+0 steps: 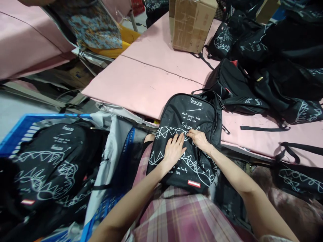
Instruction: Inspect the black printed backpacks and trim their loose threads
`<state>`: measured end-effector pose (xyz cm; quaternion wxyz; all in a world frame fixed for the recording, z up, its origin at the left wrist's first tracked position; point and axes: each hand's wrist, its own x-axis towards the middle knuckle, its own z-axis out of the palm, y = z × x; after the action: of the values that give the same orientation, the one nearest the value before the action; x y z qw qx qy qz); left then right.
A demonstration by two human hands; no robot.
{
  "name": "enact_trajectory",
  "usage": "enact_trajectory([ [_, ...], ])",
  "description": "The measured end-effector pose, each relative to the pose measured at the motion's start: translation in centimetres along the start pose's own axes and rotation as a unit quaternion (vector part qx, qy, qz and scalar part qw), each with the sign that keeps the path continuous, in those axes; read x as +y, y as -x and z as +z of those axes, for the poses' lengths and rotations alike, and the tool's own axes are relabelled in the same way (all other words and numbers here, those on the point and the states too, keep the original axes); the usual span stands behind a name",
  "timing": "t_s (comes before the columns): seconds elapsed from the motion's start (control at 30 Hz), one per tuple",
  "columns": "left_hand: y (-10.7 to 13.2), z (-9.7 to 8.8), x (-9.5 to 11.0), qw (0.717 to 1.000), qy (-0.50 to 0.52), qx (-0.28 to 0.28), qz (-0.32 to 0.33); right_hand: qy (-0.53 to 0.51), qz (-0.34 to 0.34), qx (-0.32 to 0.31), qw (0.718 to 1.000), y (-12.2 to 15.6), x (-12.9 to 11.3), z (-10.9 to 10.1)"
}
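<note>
A person in a plaid garment [181, 218] works with both hands on a black backpack [191, 156], which lies at a slant from the lap to the near edge of a pink table [148, 80]. A red-and-white label [194, 184] sits near its lower end. The left hand [174, 148] lies on the front panel, palm down, fingers slightly spread and thumb apart. Just to its right, the right hand [199, 138] touches the panel with fingers bunched together; whether they pinch the fabric cannot be told. White lettering, including "Success," and looping lines cover the front.

At near left, a similar backpack [65, 168] rests in a blue crate [52, 116] with a pale liner [103, 161]. A loose black strap [264, 128] lies on the table at right, with black bags [285, 50] heaped beyond it. Farther back stands a taped cardboard box [188, 30]; at far left, another person in patterned clothing [93, 23] is partly visible.
</note>
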<state>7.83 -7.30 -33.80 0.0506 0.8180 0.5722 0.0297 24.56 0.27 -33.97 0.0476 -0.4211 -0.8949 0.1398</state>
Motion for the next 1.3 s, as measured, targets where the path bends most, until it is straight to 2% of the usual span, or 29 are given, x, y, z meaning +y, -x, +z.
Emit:
enact_trajectory([
  [0.2,0.06,0.02,-0.06,1.0,-0.002,0.007,0.005,-0.092,0.019,0.053,0.994,0.17,0.17,-0.08],
  [0.47,0.04,0.34,0.01,1.0,-0.007,0.006,0.005,-0.022,0.024,-0.006,0.999,0.15,-0.15,-0.09],
  [0.67,0.11,-0.01,-0.04,1.0,0.008,0.001,0.006,-0.087,0.027,0.037,0.995,0.29,-0.09,-0.14],
  [0.83,0.08,0.08,-0.02,1.0,0.014,-0.001,0.005,-0.025,0.023,0.002,0.999,0.22,-0.11,0.24],
  [0.93,0.16,-0.02,-0.01,1.0,0.011,-0.003,0.005,-0.025,0.013,-0.004,1.0,0.21,-0.13,0.14],
  [1.1,0.23,-0.12,-0.04,1.0,0.007,0.001,0.007,-0.087,0.026,0.046,0.995,0.4,0.01,0.05],
  [1.3,0.13,0.05,0.03,1.0,0.005,-0.002,0.005,-0.011,0.019,0.004,1.0,0.54,-0.07,0.41],
])
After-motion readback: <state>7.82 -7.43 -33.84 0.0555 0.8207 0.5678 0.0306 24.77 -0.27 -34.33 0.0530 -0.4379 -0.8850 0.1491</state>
